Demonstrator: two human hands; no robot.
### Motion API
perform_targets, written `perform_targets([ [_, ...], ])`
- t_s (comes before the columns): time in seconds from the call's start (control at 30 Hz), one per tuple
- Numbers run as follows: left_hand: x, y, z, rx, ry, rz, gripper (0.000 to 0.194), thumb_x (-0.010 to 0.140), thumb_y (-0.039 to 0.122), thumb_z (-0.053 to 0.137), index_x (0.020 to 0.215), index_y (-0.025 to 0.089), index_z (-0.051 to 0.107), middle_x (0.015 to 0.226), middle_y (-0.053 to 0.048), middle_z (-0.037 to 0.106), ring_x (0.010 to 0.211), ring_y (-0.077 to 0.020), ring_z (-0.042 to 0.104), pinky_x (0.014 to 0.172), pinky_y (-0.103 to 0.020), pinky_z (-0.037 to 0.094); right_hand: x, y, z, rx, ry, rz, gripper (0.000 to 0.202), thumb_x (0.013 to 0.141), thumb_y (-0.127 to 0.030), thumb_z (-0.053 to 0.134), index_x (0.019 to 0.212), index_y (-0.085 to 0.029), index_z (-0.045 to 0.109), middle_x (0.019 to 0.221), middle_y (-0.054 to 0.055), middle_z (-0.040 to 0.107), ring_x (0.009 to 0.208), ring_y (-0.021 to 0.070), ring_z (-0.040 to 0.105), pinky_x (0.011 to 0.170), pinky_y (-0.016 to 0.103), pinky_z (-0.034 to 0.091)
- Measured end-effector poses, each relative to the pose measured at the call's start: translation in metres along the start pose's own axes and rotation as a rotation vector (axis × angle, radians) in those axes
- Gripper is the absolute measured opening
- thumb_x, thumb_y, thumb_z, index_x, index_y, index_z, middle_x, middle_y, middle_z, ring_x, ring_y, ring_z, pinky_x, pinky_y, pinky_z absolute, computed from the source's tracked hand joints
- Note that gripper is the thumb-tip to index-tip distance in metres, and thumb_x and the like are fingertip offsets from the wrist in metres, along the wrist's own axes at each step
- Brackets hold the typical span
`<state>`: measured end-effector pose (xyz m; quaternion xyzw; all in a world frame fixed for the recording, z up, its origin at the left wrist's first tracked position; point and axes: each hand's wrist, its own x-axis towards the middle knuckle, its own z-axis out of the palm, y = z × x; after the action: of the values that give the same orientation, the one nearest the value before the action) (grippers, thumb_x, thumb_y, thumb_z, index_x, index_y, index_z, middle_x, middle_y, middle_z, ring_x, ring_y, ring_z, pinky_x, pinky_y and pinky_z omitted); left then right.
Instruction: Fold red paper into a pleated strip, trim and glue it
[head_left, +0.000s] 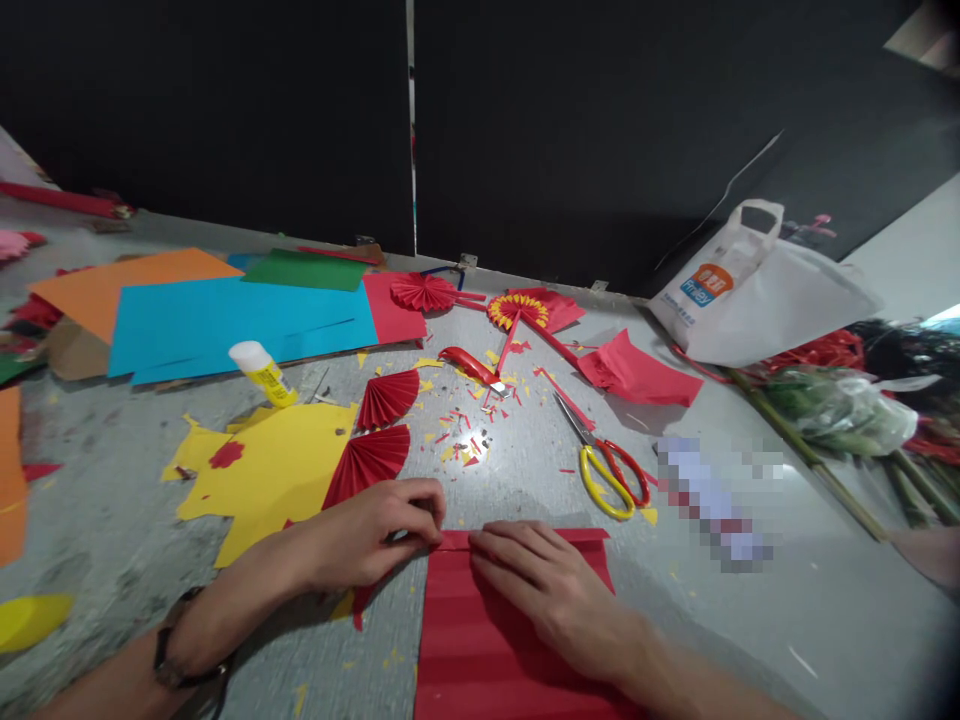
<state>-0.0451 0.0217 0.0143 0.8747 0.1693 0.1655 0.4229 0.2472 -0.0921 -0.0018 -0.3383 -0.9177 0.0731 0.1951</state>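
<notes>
A sheet of red paper (469,655) with crosswise creases lies in front of me, its far edge folded over in a narrow strip. At the far left corner of that strip, my left hand (390,530) pinches the paper between thumb and fingers. My right hand (551,595) lies flat over the sheet, fingertips on the folded strip. Beyond my left hand are two pleated red paper fans (373,462), partly beside a cut yellow sheet (277,465). Scissors (611,475) with one yellow and one red handle lie open past my right hand.
A glue stick (264,375) stands tilted near the yellow sheet. Behind it are blue sheets (247,320). A red utility knife (471,365) lies among paper scraps, near a red-and-yellow rosette (517,312). A white bag (757,290) and wrapped stems (832,410) occupy the right.
</notes>
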Motion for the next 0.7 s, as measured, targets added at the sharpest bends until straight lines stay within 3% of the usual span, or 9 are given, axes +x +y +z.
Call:
perform_targets([
  [0.3,0.0005,-0.0090,0.0033,-0.001,0.014,0.006,0.020,0.105,0.010,0.063,0.102,0.021,0.080,0.103,-0.004,0.068,0.095,-0.0160,0.068,0.086,-0.023,0.050,0.0049,0.0036,-0.0040,-0.033,-0.181,-0.116,0.045,0.112,-0.007,0.049,0.156,-0.007,0.059,0.168,0.011,0.056,0.158,0.0274,0.053,0.130,0.044,0.048],
  [0.7,0.0015,-0.0093,0.0051,0.054,0.025,0.005,0.019,0.107,0.015,0.062,0.102,0.019,0.079,0.100,-0.005,0.069,0.091,-0.0161,0.068,0.083,-0.024,0.051,0.0023,0.0070,-0.0035,0.070,-0.176,-0.084,0.056,0.102,0.001,0.051,0.157,-0.006,0.059,0.167,0.015,0.057,0.163,0.0249,0.044,0.133,0.044,0.041],
])
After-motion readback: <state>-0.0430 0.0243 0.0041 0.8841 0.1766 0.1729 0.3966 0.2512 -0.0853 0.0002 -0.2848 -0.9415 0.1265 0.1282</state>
